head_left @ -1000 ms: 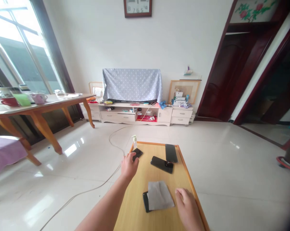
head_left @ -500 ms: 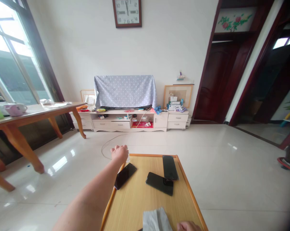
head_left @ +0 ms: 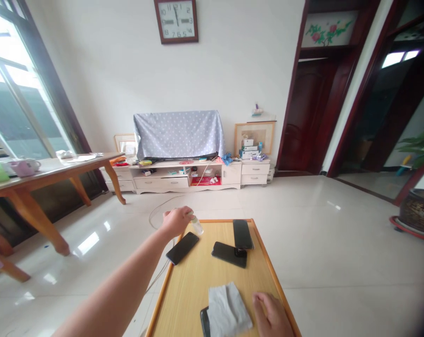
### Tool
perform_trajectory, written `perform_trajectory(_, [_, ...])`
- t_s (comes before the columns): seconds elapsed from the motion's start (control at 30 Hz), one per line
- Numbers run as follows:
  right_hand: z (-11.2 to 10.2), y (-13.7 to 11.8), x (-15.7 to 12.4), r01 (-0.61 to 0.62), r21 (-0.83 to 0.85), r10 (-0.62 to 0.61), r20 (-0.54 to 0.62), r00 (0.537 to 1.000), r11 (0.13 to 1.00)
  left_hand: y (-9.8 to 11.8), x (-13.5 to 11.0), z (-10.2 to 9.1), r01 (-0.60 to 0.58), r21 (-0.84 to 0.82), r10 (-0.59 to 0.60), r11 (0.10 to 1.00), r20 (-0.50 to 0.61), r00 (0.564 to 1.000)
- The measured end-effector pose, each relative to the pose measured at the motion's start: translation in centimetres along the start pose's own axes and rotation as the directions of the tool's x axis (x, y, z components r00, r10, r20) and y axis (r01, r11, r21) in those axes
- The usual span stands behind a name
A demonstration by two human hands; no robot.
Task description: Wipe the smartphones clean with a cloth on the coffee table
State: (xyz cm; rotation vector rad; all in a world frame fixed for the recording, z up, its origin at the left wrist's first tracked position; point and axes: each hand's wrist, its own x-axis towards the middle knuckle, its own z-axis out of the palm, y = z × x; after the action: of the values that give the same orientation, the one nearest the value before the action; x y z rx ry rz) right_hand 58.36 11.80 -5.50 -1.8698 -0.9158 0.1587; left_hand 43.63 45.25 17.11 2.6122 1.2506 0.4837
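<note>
My left hand (head_left: 176,222) is at the far edge of the low wooden table (head_left: 264,276), gripping a small clear bottle (head_left: 197,225) that tilts out from my fingers. Several black smartphones lie on the tabletop: one (head_left: 182,248) near my left hand, one (head_left: 229,254) in the middle, and one (head_left: 242,234) at the far edge. A grey-white cloth (head_left: 229,311) covers most of another phone (head_left: 204,323). My right hand (head_left: 272,316) rests beside the cloth with its fingers apart, holding nothing.
A thin pale cable (head_left: 159,217) runs across the tiled floor (head_left: 320,243) beside the table. A wooden table (head_left: 50,175) with mugs stands at left. At the back is a cream cabinet (head_left: 187,182) under a draped polka-dot cloth (head_left: 178,135). A potted plant (head_left: 417,145) stands at right.
My left hand has left the phone and closed on the bottle, which now tilts instead of standing upright. That phone now lies nearer me. My right hand and the cloth are back in view.
</note>
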Motion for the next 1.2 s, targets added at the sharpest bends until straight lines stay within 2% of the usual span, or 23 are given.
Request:
perform_trajectory(0.07, [-0.7,-1.6,-0.9,-0.07,0.085,0.07,-0.006,0.997,0.994,1.7,-3.2,-1.6,-0.061,-0.061,0.064,0.996,0.055,0.996])
perform_trajectory(0.13, [-1.5,-3.9,-1.8,-0.12,0.194,0.113,0.045,0.993,0.974,3.4,-6.8,-2.6,-0.124,-0.121,0.138,0.985,0.116,0.984])
perform_trajectory(0.23, [-2.9,-8.4,-3.0,-0.093,0.31,0.044,0.161,0.986,0.946,6.0,-12.3,-3.2,-0.224,-0.221,0.265,0.949,0.176,0.948])
perform_trajectory(0.3, [-4.0,-11.5,-3.9,-0.042,0.369,-0.045,0.226,0.973,0.929,7.7,-15.9,-3.2,-0.353,-0.367,0.444,0.861,0.202,0.873])
perform_trajectory(0.37, [-4.9,-14.0,-4.9,-0.041,0.424,-0.109,0.322,0.94,0.905,9.3,-19.1,-2.9,-0.416,-0.467,0.558,0.78,0.219,0.801])
perform_trajectory(0.4, [-5.3,-14.8,-5.5,-0.066,0.448,-0.121,0.376,0.919,0.892,9.9,-20.6,-2.6,-0.423,-0.506,0.591,0.752,0.233,0.772])
perform_trajectory(0.43, [-5.5,-15.4,-6.2,-0.102,0.47,-0.119,0.419,0.9,0.877,10.4,-22.0,-2.2,-0.412,-0.537,0.597,0.736,0.228,0.769])
perform_trajectory(0.5, [-5.9,-15.7,-7.5,-0.208,0.519,-0.065,0.46,0.886,0.829,10.7,-24.3,-0.7,-0.362,-0.579,0.536,0.73,0.157,0.829])
perform_trajectory(0.57, [-6.1,-15.2,-8.7,-0.316,0.586,0.054,0.419,0.906,0.746,10.0,-26.2,1.5,-0.32,-0.595,0.435,0.738,0.056,0.899])
perform_trajectory(0.63, [-6.5,-14.4,-9.7,-0.388,0.638,0.193,0.355,0.915,0.665,8.4,-27.8,4.3,-0.266,-0.568,0.309,0.779,-0.022,0.951])
perform_trajectory(0.73, [-7.3,-13.4,-10.4,-0.442,0.65,0.324,0.301,0.897,0.618,5.2,-30.2,8.5,-0.16,-0.44,0.151,0.884,-0.054,0.987])
perform_trajectory(0.83, [-7.8,-12.9,-10.6,-0.499,0.674,0.38,0.332,0.863,0.545,2.4,-32.5,11.3,-0.044,-0.25,0.038,0.967,-0.029,0.999])
perform_trajectory(0.97, [-7.3,-12.6,-10.3,-0.574,0.694,0.423,0.405,0.811,0.435,1.2,-34.1,12.4,0.009,-0.14,-0.013,0.99,-0.027,1.0])
perform_trajectory(1.07, [-6.6,-12.5,-10.1,-0.584,0.693,0.421,0.421,0.803,0.422,1.5,-34.5,12.3,-0.041,-0.091,0.036,0.995,-0.06,0.998])
perform_trajectory(1.2, [-5.8,-12.3,-9.8,-0.596,0.702,0.4,0.454,0.796,0.389,1.5,-34.6,11.9,-0.096,-0.071,0.093,0.993,-0.047,0.995])
